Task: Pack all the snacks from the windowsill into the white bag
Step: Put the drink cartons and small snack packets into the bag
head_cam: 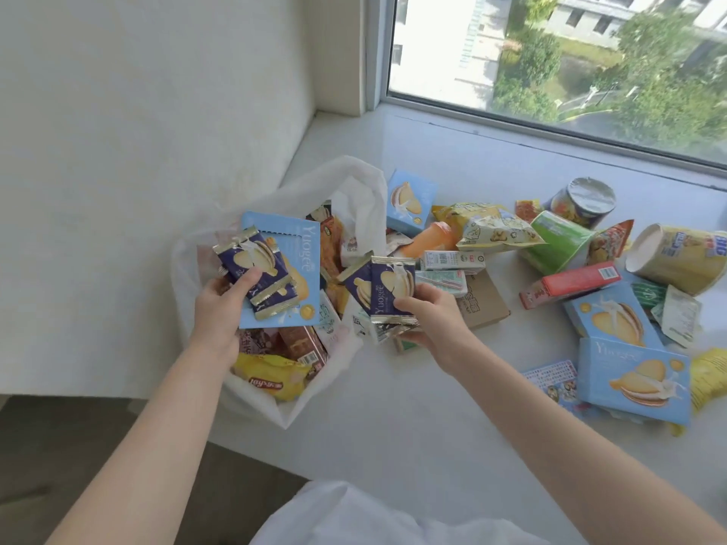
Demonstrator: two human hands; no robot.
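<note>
- Two bare hands reach over a white windowsill (pixel 413 418) that runs beneath a window (pixel 550 53).
- The left hand (pixel 220 308) pinches a light blue biscuit box (pixel 293 265) together with two dark blue biscuit packets (pixel 255 269), thumb on top and fingers hidden underneath, holding them above the white bag (pixel 354 190).
- The right hand (pixel 432 320) pinches another pair of dark blue packets (pixel 387 291) between thumb and fingers, just to the right of the bag's mouth.
- The white bag stands open at the left end of the sill, against the wall. Inside it lie a yellow crisp packet (pixel 271 377) and several brown and red packs.
- Many snacks lie scattered on the sill to the right of the bag: three more light blue boxes (pixel 633 375), a red box (pixel 570 283), a green cup (pixel 558 239) on its side, a yellow tub (pixel 676 257) on its side, a foil-lidded tub (pixel 586 200), a pale popcorn bag (pixel 495 230), and a brown cardboard box (pixel 486 302).
- A white garment (pixel 354 517) shows at the bottom edge.
</note>
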